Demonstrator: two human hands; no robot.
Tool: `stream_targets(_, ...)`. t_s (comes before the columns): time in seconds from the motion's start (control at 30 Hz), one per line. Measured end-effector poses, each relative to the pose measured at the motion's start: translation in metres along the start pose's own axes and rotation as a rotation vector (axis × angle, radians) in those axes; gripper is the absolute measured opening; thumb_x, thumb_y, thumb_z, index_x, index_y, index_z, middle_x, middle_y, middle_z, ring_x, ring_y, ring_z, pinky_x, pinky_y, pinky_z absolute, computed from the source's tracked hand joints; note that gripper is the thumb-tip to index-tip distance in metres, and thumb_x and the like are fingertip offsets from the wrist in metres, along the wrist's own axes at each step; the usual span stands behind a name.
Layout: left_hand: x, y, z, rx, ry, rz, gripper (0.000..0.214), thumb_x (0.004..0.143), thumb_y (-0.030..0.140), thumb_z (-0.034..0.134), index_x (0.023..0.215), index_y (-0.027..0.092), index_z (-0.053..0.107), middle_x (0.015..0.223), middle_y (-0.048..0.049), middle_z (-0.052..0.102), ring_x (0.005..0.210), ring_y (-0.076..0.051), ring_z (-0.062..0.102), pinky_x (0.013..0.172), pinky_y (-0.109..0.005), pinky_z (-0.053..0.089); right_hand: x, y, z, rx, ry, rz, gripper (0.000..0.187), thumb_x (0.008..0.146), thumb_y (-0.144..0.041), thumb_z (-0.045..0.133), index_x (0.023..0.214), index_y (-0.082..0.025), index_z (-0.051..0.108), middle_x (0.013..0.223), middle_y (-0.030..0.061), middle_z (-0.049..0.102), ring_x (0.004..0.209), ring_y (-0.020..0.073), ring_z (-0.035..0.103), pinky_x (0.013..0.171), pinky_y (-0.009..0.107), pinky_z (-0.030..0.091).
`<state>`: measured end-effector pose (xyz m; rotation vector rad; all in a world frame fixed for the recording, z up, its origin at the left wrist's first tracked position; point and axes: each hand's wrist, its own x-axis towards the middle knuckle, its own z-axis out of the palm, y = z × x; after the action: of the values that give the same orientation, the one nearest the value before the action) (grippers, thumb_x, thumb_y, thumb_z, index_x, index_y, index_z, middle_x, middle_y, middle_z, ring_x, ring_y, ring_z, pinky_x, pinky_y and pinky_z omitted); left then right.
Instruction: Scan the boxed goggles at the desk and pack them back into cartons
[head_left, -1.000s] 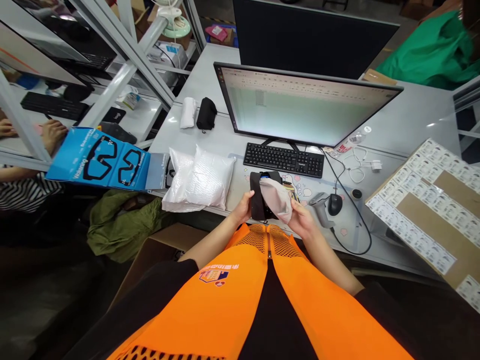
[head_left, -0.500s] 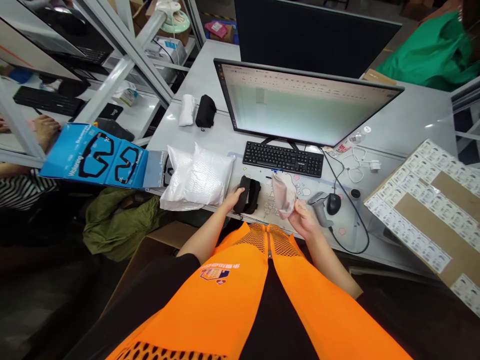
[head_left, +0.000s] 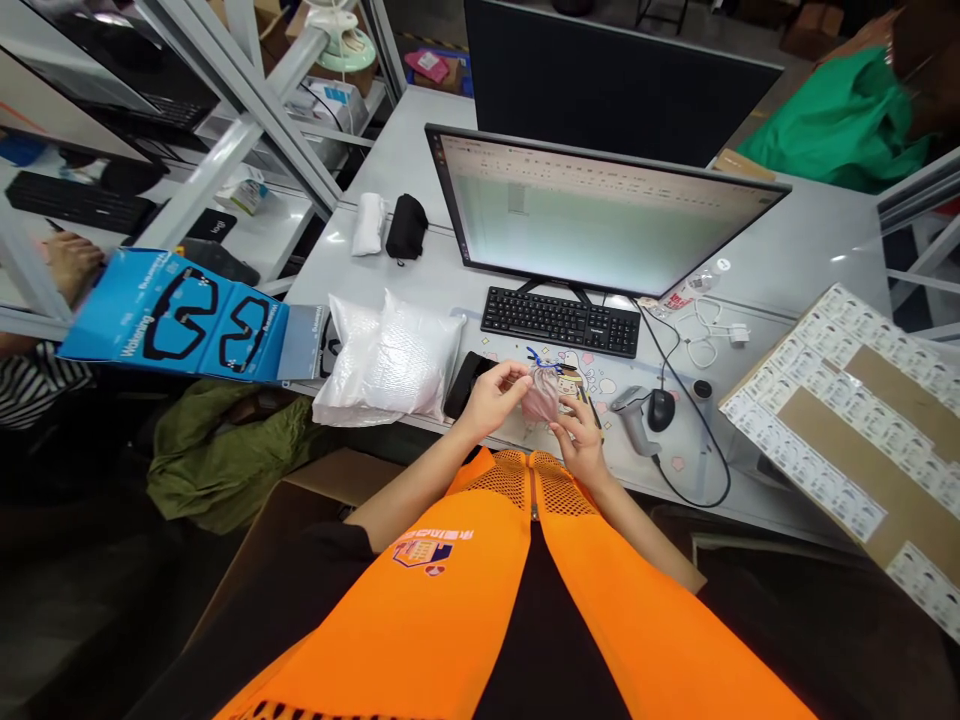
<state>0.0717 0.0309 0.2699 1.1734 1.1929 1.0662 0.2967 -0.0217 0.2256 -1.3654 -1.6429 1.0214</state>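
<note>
Both my hands hold a small pinkish cloth pouch [head_left: 541,397] just above the desk's front edge. My left hand [head_left: 495,396] pinches its left side and my right hand [head_left: 576,440] grips it from below right. A blue cord or tie [head_left: 538,359] sticks out at the pouch's top. A black case [head_left: 463,383] lies on the desk just left of my left hand, touching the white padded bags [head_left: 394,355].
A keyboard [head_left: 560,320] and lit monitor [head_left: 600,215] stand behind. A scanner [head_left: 628,415] and mouse [head_left: 661,408] lie to the right, a label-covered cardboard sheet [head_left: 847,420] far right. A blue box [head_left: 180,318] sits left; another person's hand [head_left: 71,262] beyond it.
My left hand set the black case down on the desk, let it go and moved right to join my right hand on the pinkish pouch.
</note>
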Motion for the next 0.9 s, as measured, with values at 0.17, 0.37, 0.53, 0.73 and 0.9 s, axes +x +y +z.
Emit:
stream_targets(0.17,-0.009,-0.002,-0.001,0.047,-0.062,0.019,0.026,0.099,0.045,0.073,0.096,0.02,0.074,0.09,-0.0056,0.075,0.083,-0.021,0.069,0.077,-0.031,0.051,0.012,-0.022,-0.02,0.034,0.137,0.126,0.031,0.091,-0.056,0.078,0.102,-0.027,0.078,0.12,0.0118,0.075,0.117,0.0316,0.067,0.11,0.052,0.054)
stream_targets(0.37,-0.025,-0.004,0.014,0.167,-0.031,0.13,0.024,0.101,0.042,0.071,0.091,0.021,0.075,0.092,-0.0073,0.074,0.088,-0.023,0.069,0.079,-0.033,0.051,0.034,-0.061,-0.031,0.349,-0.055,0.434,0.056,0.087,-0.079,0.075,0.084,-0.024,0.067,0.07,0.0024,0.068,0.058,0.0165,0.058,0.051,0.029,0.046)
stream_targets(0.53,-0.031,-0.007,0.026,0.205,-0.05,0.215,0.024,0.103,0.04,0.069,0.087,0.022,0.07,0.087,-0.0056,0.07,0.085,-0.022,0.065,0.08,-0.034,0.05,0.045,-0.07,-0.018,0.45,-0.018,0.55,0.056,0.074,-0.073,0.088,0.079,-0.023,0.063,0.065,0.0006,0.068,0.05,0.0128,0.054,0.043,0.025,0.04)
stream_targets(0.73,-0.037,-0.013,0.025,0.271,-0.091,0.237,0.031,0.106,0.042,0.063,0.082,0.022,0.065,0.083,-0.0055,0.066,0.082,-0.022,0.062,0.08,-0.036,0.047,0.047,-0.065,-0.016,0.399,-0.144,0.574,0.036,0.077,-0.053,0.082,0.076,-0.024,0.061,0.065,0.0016,0.069,0.051,0.0155,0.056,0.046,0.027,0.042)
stream_targets(0.9,-0.041,-0.016,0.021,0.29,-0.013,0.194,0.029,0.106,0.044,0.061,0.086,0.024,0.063,0.088,-0.0067,0.066,0.088,-0.025,0.062,0.084,-0.037,0.049,0.046,-0.061,-0.019,-0.094,0.056,0.447,0.018,0.081,-0.038,0.065,0.072,-0.027,0.055,0.062,-0.0004,0.063,0.059,0.019,0.055,0.058,0.031,0.041)
